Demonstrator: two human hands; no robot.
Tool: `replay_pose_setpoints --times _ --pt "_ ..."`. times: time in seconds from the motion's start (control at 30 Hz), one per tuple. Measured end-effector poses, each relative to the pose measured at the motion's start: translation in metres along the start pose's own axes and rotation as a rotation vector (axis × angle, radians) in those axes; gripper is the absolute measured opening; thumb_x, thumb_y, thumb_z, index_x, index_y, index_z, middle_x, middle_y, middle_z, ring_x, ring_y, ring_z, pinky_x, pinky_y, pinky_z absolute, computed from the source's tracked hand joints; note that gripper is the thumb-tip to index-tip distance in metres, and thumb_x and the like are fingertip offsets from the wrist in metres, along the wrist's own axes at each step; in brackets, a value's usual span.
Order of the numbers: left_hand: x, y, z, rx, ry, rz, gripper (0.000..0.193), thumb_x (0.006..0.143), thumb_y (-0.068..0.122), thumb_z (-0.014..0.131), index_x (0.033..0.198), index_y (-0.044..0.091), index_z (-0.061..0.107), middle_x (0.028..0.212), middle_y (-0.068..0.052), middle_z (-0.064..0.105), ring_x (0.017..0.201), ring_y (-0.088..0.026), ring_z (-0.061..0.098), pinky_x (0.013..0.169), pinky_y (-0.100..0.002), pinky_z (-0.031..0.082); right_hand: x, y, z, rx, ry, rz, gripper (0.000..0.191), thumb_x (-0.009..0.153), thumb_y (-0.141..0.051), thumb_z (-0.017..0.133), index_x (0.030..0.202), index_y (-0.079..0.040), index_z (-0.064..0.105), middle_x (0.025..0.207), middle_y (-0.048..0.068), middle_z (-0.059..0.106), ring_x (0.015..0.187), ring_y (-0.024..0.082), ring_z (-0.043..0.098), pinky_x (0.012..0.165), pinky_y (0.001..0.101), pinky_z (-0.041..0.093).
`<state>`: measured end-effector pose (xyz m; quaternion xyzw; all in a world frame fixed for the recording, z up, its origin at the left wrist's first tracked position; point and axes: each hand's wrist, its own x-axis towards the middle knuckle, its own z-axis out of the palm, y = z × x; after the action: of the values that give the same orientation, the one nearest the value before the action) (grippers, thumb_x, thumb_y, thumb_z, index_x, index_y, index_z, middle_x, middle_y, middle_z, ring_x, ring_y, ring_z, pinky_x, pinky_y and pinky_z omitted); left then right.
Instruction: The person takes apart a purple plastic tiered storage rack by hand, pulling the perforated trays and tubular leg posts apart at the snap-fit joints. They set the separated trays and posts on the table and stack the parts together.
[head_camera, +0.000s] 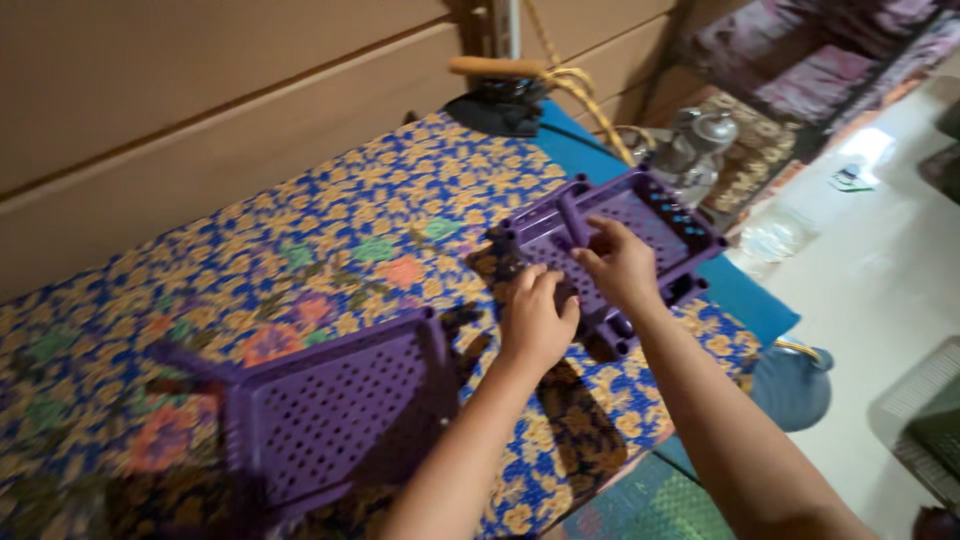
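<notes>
near purple shelf (330, 410) on floral cloth (300, 250) | left hand (535, 320), right hand (622, 265): grip clamped on far purple shelf (650, 215)

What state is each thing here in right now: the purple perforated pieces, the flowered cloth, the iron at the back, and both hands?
Far purple perforated shelf: lying flat on the cloth, rim up, both hands on it.
Near purple perforated shelf: lying loose on the cloth, untouched.
Flowered cloth: spread flat.
Iron: resting at the far end, unheld.
Left hand: fingers curled, pressing the far shelf's edge.
Right hand: gripping the far shelf.
</notes>
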<state>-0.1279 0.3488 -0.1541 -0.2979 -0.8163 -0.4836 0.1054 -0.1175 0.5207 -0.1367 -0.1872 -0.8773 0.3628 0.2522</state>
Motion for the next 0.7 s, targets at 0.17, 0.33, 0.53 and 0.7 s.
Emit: replay_pose_setpoints --times 0.17,0.33,0.53,0.7 --pt "0.02 0.03 0.042 0.062 -0.168 0.044 0.037 0.082 0.023 0.077 0.111 0.002 0.07 0.127 -0.02 0.063 0.121 -0.04 0.059 0.105 -0.047 0.047 0.023 0.059 -0.035 -0.104 0.008 -0.065 0.036 0.076 -0.019 0.083 0.109 -0.008 0.075 0.097 0.011 0.079 0.087 0.021 0.077 0.08 0.0349 0.06" --pt "0.027 0.034 0.075 0.165 -0.263 -0.019 0.042 0.078 0.025 0.079 0.112 0.002 0.07 0.12 -0.021 0.062 0.117 -0.041 0.057 0.099 -0.05 0.046 0.038 0.092 -0.026 -0.223 -0.111 -0.031 0.026 0.078 -0.022 0.081 0.103 -0.013 0.079 0.097 0.01 0.078 0.087 0.027 0.076 0.081 0.0388 0.059" --pt "0.037 0.023 0.092 0.208 -0.283 -0.092 0.041 0.079 0.025 0.079 0.112 0.003 0.071 0.121 -0.02 0.062 0.117 -0.04 0.058 0.102 -0.049 0.047 0.045 0.104 -0.016 -0.305 -0.12 -0.083 0.034 0.074 -0.023 0.083 0.104 -0.009 0.077 0.099 0.017 0.075 0.092 0.037 0.071 0.083 0.0457 0.056" --pt "0.041 0.013 0.092 0.197 -0.274 -0.13 0.041 0.078 0.024 0.078 0.112 0.003 0.07 0.121 -0.02 0.062 0.117 -0.04 0.058 0.101 -0.048 0.047 0.046 0.101 -0.021 -0.247 -0.113 -0.109 0.033 0.077 -0.024 0.082 0.105 -0.007 0.077 0.1 0.015 0.076 0.09 0.033 0.074 0.082 0.0413 0.058"
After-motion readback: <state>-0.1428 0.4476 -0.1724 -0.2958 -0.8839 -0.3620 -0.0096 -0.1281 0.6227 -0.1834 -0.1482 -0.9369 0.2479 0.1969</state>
